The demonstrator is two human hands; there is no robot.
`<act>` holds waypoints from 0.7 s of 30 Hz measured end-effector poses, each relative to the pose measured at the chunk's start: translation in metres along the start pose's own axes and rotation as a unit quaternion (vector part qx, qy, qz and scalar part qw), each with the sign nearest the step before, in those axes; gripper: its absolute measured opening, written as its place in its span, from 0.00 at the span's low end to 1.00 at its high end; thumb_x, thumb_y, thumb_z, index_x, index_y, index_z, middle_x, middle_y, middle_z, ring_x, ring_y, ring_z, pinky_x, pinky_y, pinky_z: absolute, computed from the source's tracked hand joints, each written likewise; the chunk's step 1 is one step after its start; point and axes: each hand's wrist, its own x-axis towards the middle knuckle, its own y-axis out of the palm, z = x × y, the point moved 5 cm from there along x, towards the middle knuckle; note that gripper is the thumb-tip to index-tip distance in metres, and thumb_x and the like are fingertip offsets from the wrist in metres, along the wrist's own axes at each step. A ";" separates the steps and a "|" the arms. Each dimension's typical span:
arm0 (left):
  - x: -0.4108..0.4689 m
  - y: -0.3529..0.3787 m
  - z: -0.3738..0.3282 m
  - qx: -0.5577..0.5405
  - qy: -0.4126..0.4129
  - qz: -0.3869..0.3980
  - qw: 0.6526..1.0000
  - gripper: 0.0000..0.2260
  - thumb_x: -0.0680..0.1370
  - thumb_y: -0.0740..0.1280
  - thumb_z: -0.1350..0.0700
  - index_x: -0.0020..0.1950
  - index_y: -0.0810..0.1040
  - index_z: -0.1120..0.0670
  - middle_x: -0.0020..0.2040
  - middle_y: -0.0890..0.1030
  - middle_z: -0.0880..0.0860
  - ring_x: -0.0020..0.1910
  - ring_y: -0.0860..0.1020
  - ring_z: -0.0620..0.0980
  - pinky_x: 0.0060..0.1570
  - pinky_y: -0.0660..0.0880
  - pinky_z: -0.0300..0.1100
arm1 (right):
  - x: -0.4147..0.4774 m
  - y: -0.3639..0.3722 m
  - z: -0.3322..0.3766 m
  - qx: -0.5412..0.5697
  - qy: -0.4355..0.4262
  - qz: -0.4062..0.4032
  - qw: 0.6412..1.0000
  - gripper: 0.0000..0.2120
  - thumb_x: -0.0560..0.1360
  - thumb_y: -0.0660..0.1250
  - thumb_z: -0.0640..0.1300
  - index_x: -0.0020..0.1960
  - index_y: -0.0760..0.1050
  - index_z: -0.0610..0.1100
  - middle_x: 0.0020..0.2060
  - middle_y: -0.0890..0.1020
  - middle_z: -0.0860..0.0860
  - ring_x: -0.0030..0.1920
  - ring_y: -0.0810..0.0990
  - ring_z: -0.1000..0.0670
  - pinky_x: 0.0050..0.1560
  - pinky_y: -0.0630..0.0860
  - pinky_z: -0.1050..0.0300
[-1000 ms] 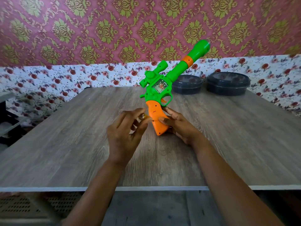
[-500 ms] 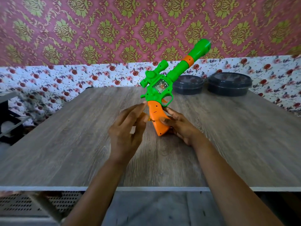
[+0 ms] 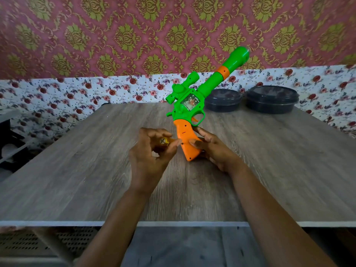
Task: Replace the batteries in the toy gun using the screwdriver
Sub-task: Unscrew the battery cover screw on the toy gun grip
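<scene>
Single head-worn view, forward and down over the table (image 3: 77,180) (near, wall behind).

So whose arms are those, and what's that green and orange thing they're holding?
The camera sits on a person's head and looks down, so you see that person's own two bare arms reaching out from the bottom of the picture. There is no robot here.

The right hand holds a green and orange plastic toy gun by its orange grip, with the long green barrel tilted up and away. The left hand pinches a small yellowish see-through tool handle, probably a screwdriver, pressed against the side of that orange grip.

Everything happens over a grey wooden table. At its far edge stand two round black containers with lids, by the flowery wall.
</scene>
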 end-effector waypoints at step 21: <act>-0.001 -0.001 0.001 0.031 0.019 -0.013 0.999 0.11 0.71 0.72 0.54 0.50 0.72 0.52 0.44 0.79 0.46 0.39 0.79 0.38 0.36 0.75 0.29 | 0.000 0.002 0.002 0.012 -0.009 0.005 1.000 0.21 0.78 0.60 0.38 0.67 0.64 0.53 0.51 0.81 0.52 0.45 0.82 0.58 0.42 0.79 0.61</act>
